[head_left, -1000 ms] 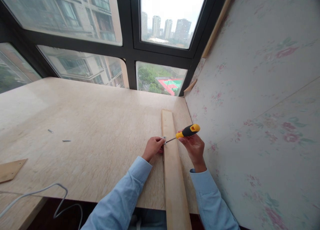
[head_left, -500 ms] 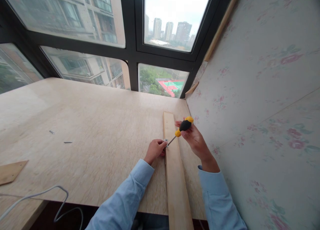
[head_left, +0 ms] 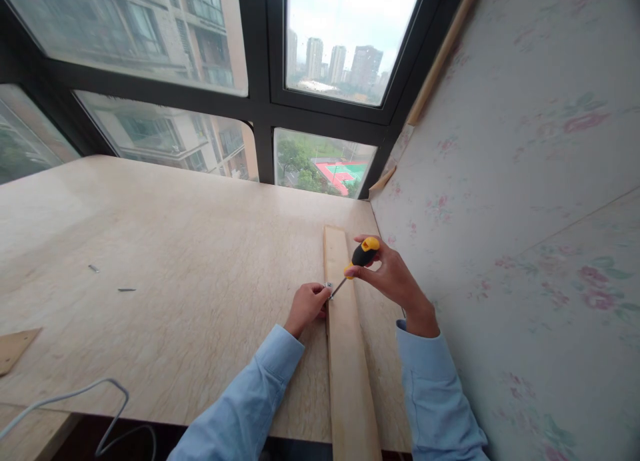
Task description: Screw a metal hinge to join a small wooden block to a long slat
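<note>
The right hand [head_left: 393, 277] is closed around the black-and-yellow handle of a screwdriver [head_left: 356, 264], fingers wrapped over the grip and thumb along its near side. The tool slants down and to the left, its thin metal shaft ending at a small metal fitting [head_left: 329, 287] at the left edge of a wooden strip [head_left: 347, 354]. The fitting is too small to identify further; whether the tip is seated in it cannot be determined.

The left hand [head_left: 306, 305] is curled, fingertips pinched at the same fitting and knuckles resting against the left side of the strip. It touches the fitting; whether it actually grips it cannot be told. Both forearms are in light blue sleeves.

The wooden strip lies flat on the worktop [head_left: 175, 274], running from the near edge away from the person, close to and roughly parallel with the flower-patterned wall [head_left: 505, 181] on the right. Its near end overhangs the worktop's front edge.

Elsewhere on the worktop, well apart from the hands, two small dark metal pieces [head_left: 126, 289] lie to the left. A flat offcut of wood [head_left: 13, 347] sits at the far left edge. A white cable [head_left: 80, 394] loops along the front left corner. Behind the worktop, dark-framed windows [head_left: 260, 107] show buildings outside.
</note>
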A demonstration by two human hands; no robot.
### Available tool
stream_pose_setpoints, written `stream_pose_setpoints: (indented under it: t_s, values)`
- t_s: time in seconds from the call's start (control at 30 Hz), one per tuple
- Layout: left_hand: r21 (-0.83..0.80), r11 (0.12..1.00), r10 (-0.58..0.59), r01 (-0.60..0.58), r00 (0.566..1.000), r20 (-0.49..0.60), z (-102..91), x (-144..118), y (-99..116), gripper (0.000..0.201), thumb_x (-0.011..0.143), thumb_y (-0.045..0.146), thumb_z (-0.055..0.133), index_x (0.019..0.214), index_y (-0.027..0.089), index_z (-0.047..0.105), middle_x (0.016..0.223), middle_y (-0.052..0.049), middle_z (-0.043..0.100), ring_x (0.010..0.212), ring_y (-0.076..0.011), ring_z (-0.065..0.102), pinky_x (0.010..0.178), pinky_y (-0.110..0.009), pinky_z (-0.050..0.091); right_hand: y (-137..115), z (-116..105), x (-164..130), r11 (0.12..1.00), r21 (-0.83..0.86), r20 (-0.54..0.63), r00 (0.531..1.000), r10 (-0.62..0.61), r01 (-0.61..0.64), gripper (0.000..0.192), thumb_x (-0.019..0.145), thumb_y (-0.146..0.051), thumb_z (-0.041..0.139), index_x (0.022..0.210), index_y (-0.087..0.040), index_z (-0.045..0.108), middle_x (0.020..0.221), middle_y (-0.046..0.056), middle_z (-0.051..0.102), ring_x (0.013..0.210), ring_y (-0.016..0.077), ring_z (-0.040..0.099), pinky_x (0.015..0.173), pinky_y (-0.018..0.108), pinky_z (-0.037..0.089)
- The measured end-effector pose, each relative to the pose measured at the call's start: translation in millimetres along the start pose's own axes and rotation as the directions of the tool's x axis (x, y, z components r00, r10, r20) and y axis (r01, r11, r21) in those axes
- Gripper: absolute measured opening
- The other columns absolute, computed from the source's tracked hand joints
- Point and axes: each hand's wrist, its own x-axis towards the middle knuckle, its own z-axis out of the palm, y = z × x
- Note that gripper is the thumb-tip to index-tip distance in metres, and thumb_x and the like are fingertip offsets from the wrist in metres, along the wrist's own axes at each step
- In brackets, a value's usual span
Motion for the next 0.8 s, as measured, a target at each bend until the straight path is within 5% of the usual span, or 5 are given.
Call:
stream_pose_setpoints:
  t_s: [0.13, 0.23, 0.37, 0.57, 0.8]
  values:
    - [-0.002, 1.000, -0.005, 0.005, 1.000, -0.013, 0.6, -1.6, 1.3, 0.024, 0.083, 0.032, 0.058, 0.074, 0.011, 0.066, 0.063, -0.003, 0.062, 0.054, -0.0148, 0.062, 0.047, -0.024, 0.053, 2.2, -6.3, -5.3, 0.969, 0.247, 0.267, 0.963, -0.045, -0.024, 0.083, 0.083, -0.042, 0.072, 0.151, -0.029, 0.026, 0.132, 0.010, 0.060, 0.115, 0.0236, 0.062, 0.100, 0.045, 0.051]
    - [-0.007, 1.000, 0.002, -0.002, 1.000, -0.006, 0.3, -1.0, 0.2, 0.025, 0.082, 0.034, 0.060, 0.074, 0.011, 0.066, 0.065, -0.004, 0.063, 0.055, -0.0151, 0.062, 0.048, -0.024, 0.053, -0.5, -11.0, -10.0, 0.929, 0.365, 0.367, 0.927, -0.082, -0.063, 0.087, 0.089, -0.038, 0.064, 0.155, -0.032, 0.007, 0.137, 0.010, 0.057, 0.125, 0.0229, 0.057, 0.103, 0.048, 0.049]
    - [-0.023, 1.000, -0.003, 0.003, 1.000, 0.003, -0.2, -0.3, -0.2, 0.027, 0.082, 0.036, 0.060, 0.077, 0.011, 0.068, 0.069, -0.005, 0.065, 0.057, -0.0161, 0.064, 0.048, -0.024, 0.053, -7.4, -11.1, -8.7, 0.951, 0.301, 0.344, 0.938, -0.041, -0.069, 0.086, 0.082, -0.039, 0.072, 0.153, -0.028, 0.025, 0.110, 0.006, 0.071, 0.105, 0.0231, 0.068, 0.099, 0.047, 0.052]
    - [-0.023, 1.000, -0.011, 0.011, 1.000, -0.003, -0.4, -1.1, 1.7, 0.024, 0.083, 0.032, 0.060, 0.078, 0.010, 0.068, 0.068, -0.005, 0.066, 0.057, -0.0157, 0.064, 0.049, -0.024, 0.054, -8.8, -6.6, -1.6, 0.990, -0.074, 0.038, 0.992, 0.122, -0.119, 0.107, 0.062, -0.046, 0.087, 0.151, -0.025, 0.031, 0.091, 0.002, 0.069, 0.082, 0.0244, 0.067, 0.085, 0.044, 0.057]
    - [-0.036, 0.999, -0.003, 0.003, 1.000, 0.007, -0.3, -0.4, -0.4, 0.024, 0.083, 0.033, 0.062, 0.074, 0.011, 0.067, 0.066, -0.004, 0.065, 0.055, -0.0150, 0.064, 0.048, -0.024, 0.053, 0.5, -12.5, -10.6, 0.969, 0.238, 0.303, 0.953, -0.005, -0.071, 0.111, 0.078, -0.041, 0.076, 0.156, -0.031, -0.003, 0.128, 0.009, 0.061, 0.118, 0.0246, 0.060, 0.100, 0.047, 0.050]
